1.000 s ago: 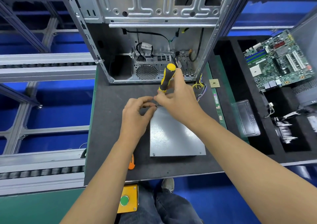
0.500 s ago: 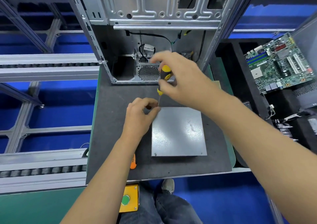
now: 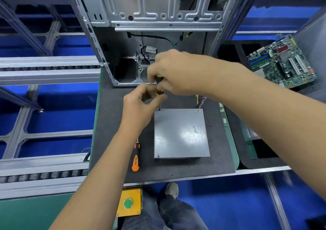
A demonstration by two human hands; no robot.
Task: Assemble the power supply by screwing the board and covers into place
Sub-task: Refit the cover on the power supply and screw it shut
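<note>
The grey metal power supply lies flat on the black mat, its cover facing up. My right hand grips the top of a yellow and black screwdriver, which stands upright with its tip at the cover's far left corner. My left hand pinches the lower part of the screwdriver between thumb and fingers, just left of that corner. Coloured wires stick out behind the far right corner.
An open computer case stands behind the mat. An orange and black screwdriver lies left of the power supply. A motherboard rests in the foam tray at right. A yellow box with a green button sits below the table edge.
My right hand moved from the handle's side to its top and set the screwdriver upright on the far left corner. My left hand rose from the cover's corner to the shaft.
</note>
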